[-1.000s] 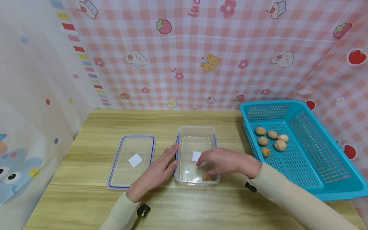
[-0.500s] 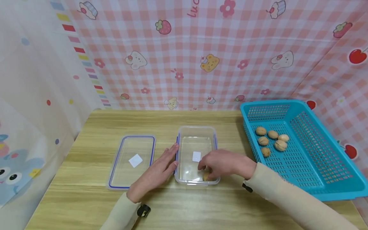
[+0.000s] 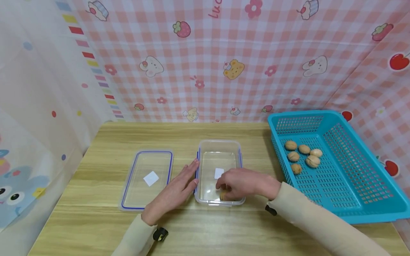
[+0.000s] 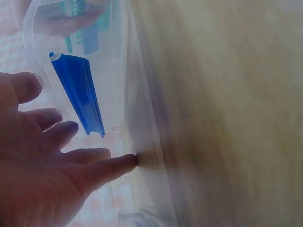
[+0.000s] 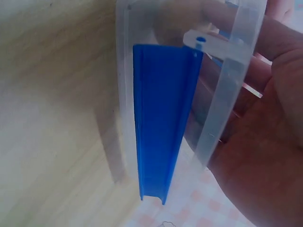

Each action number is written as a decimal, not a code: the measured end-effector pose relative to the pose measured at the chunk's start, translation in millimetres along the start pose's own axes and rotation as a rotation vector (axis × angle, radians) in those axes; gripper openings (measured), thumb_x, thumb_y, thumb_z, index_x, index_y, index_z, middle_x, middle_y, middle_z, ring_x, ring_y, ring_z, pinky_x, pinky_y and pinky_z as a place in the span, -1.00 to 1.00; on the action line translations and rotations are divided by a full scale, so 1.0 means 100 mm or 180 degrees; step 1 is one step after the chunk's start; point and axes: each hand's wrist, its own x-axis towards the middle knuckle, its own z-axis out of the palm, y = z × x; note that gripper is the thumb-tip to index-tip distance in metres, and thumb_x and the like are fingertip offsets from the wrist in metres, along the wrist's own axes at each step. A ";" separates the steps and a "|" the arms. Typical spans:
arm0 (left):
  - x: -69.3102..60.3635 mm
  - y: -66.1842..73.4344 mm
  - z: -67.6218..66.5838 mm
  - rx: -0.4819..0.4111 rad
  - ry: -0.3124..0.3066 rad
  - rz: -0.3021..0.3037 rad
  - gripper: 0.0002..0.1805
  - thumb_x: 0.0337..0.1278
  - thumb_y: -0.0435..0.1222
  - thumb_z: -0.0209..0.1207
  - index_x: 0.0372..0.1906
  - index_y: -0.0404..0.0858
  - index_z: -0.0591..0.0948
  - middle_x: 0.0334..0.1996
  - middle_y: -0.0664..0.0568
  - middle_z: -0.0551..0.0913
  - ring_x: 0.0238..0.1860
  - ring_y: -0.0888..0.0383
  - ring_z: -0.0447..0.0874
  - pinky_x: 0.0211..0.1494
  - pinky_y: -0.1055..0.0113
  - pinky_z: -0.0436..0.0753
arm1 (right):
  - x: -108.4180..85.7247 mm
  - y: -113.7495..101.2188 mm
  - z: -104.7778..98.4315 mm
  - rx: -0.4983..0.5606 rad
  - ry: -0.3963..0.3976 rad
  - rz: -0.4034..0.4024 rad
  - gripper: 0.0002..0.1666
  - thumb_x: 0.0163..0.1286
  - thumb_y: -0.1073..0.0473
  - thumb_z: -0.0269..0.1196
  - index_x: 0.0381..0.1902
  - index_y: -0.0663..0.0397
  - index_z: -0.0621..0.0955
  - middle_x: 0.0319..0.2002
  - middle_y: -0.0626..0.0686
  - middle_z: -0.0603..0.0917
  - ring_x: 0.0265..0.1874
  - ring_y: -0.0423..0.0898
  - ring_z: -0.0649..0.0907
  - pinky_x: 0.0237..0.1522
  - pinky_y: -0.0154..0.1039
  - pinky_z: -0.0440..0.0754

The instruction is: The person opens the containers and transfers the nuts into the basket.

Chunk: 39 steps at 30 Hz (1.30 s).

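Note:
A clear plastic food container (image 3: pixel 219 143) with blue side clips stands on the table. Inside its near right part, my right hand (image 3: pixel 245 183) has curled fingers around a walnut (image 3: pixel 222 195), which they mostly cover. Through the container's wall in the right wrist view, the walnut (image 5: pixel 177 21) is a blurred brown shape. My left hand (image 3: pixel 174 190) rests against the container's left side with its fingers extended, beside the blue clip (image 4: pixel 78 90). Several walnuts (image 3: pixel 312 161) lie in the left part of a turquoise basket (image 3: pixel 339 185) on the right.
Left of the container, a clear lid (image 3: pixel 148 197) with a blue seal and a white label lies flat on the wooden table (image 3: pixel 205 231). A pink checked cloth (image 3: pixel 205 49) hangs behind the table.
My right hand has shifted slightly left inside the container, and the walnut at its fingers has moved left with it. The left hand stays where it was.

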 end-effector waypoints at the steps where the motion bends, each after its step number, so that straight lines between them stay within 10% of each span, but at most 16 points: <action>1: 0.00 0.00 0.00 -0.0005 -0.0001 -0.0003 -0.33 0.67 -0.07 -0.10 0.67 -0.13 0.04 0.65 0.06 -0.01 0.62 -0.20 -0.02 0.64 -0.09 0.06 | 0.01 0.00 0.00 0.0056 0.0046 0.0007 -0.67 0.31 0.17 0.46 0.02 0.09 0.77 -0.25 -0.14 0.73 -0.32 -0.30 0.61 -0.17 -0.33 0.68; 15: 0.01 0.01 -0.01 -0.0012 -0.0026 -0.0015 -0.33 0.68 -0.06 -0.11 0.68 -0.12 0.04 0.65 0.07 -0.01 0.63 -0.19 -0.03 0.64 -0.09 0.06 | 0.17 -0.04 0.12 0.0082 0.0589 -0.0178 -0.71 0.37 0.12 0.45 -0.02 0.10 0.75 -0.15 -0.04 0.76 -0.25 -0.26 0.66 -0.10 -0.29 0.69; 39: 0.01 -0.01 0.00 -0.0064 -0.0028 -0.0044 -0.33 0.68 -0.04 -0.10 0.68 -0.09 0.05 0.66 0.09 -0.01 0.63 -0.18 -0.03 0.64 -0.10 0.06 | 0.20 -0.03 0.05 0.0753 0.0196 -0.0063 -0.52 0.24 0.21 0.54 0.12 0.13 0.71 0.05 0.04 0.74 0.02 -0.10 0.68 0.14 -0.20 0.65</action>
